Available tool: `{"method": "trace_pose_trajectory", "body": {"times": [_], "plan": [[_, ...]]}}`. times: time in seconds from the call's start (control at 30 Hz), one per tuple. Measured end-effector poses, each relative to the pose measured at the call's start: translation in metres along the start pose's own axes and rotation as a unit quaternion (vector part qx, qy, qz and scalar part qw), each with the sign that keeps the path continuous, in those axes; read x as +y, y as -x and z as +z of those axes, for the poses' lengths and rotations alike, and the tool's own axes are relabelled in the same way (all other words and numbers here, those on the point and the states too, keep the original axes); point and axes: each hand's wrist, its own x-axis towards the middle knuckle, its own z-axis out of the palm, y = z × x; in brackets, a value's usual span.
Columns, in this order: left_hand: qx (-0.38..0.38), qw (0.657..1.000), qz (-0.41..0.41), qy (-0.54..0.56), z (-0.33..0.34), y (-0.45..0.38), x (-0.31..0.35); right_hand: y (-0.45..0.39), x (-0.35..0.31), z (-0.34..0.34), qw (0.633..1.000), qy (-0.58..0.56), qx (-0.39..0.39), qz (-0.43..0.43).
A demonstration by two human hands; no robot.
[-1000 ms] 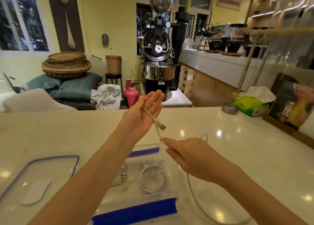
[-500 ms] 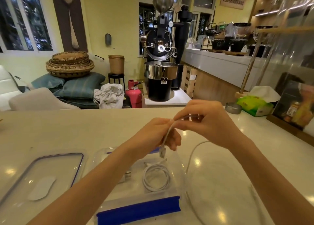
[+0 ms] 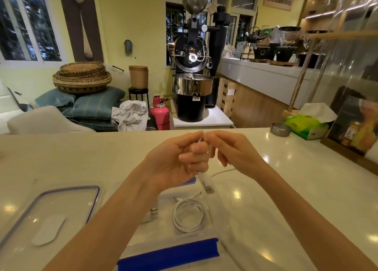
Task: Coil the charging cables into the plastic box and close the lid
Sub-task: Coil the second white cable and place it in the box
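My left hand [image 3: 176, 164] grips a white charging cable [image 3: 205, 180] above the counter; its USB plug hangs below the fingers. My right hand [image 3: 235, 154] pinches the same cable just beside the left fingertips. The cable's loose length [image 3: 222, 171] runs off to the right behind my right wrist. Below the hands stands a clear plastic box [image 3: 169, 252] with blue clips. A coiled white cable [image 3: 189, 216] lies inside it, next to a small adapter partly hidden by my left forearm. The box's clear lid [image 3: 51, 213] lies flat on the counter to the left.
A white counter [image 3: 81, 158] carries a green tissue box [image 3: 306, 125], a small metal dish [image 3: 280, 129] and a framed picture stand [image 3: 356, 123] at the far right. Beyond the counter stand a coffee roaster, baskets and cushions.
My right hand rose from low on the cable to meet the left hand. The left hand turned over and closed on the cable, so the plug now hangs downward.
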Motion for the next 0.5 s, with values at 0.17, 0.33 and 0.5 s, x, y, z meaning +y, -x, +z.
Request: {"method": "trace_pose_trajectory", "body": {"times": [0.17,0.33,0.5], "plan": [[0.094,0.984,0.146,0.044,0.016,-0.005,0.015,0.005,0.005,0.008,0.996,0.068,-0.060,0.027],[0.228,0.938,0.260,-0.037,0.006,-0.017,0.030,0.016,-0.006,0.016,0.948,0.275,-0.158,0.018],[0.288,0.909,0.297,-0.055,-0.019,-0.021,0.035,0.034,-0.031,0.018,0.901,0.383,-0.196,-0.047]]}}
